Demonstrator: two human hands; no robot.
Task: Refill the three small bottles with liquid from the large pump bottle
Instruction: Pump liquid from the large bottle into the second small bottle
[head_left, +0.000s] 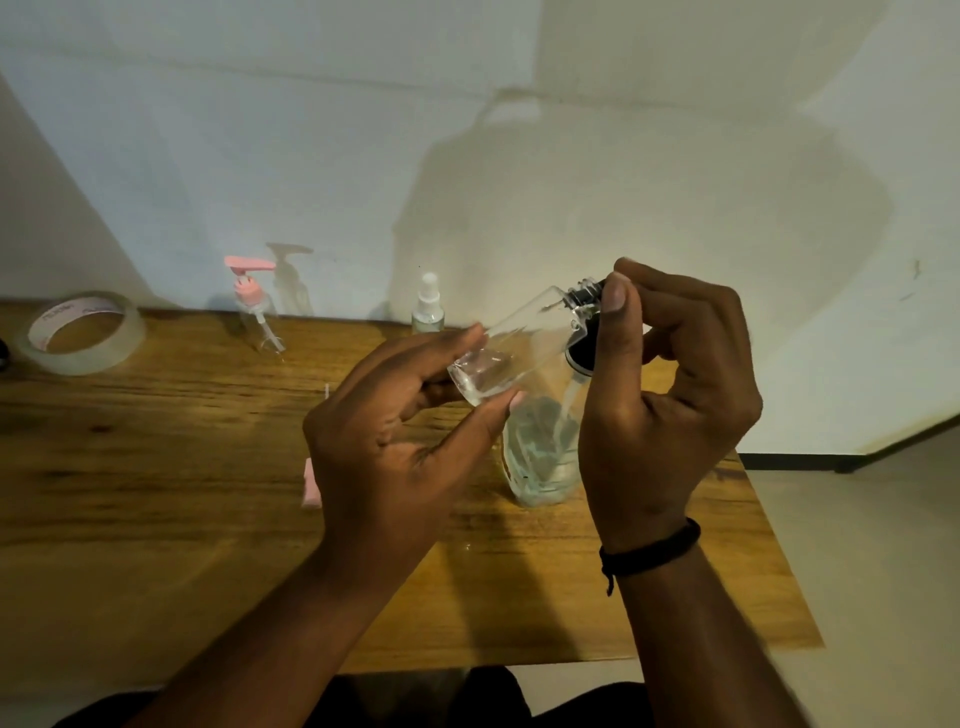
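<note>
Nearest the lens, both forearms reach in over the bench (156, 467), a dark cord bracelet (652, 553) on the right wrist. Left hand (395, 447) grips the base of a small clear bottle (519, 348), thumb on the near side and fingers round the far side, holding it tilted with its neck up toward the right. Right hand (670, 395) pinches the cap end (587, 296) at that neck between thumb and curled fingers; whether I'm loosening or tightening it, I can't tell. A little clear liquid sits in the low corner of the bottle.

Directly beneath stands the large pump bottle (543, 457), its black collar just under the small bottle's neck. Further back, a pink-pump bottle (257, 317) and a white spray bottle (428, 306) stand near the wall, well apart from the hands, with a tape roll (78, 332) at far left.

To do this well, I'd bring the bottle closer to upright before the cap comes free, keep the left grip firm but not squeezing, and turn only the cap.
</note>
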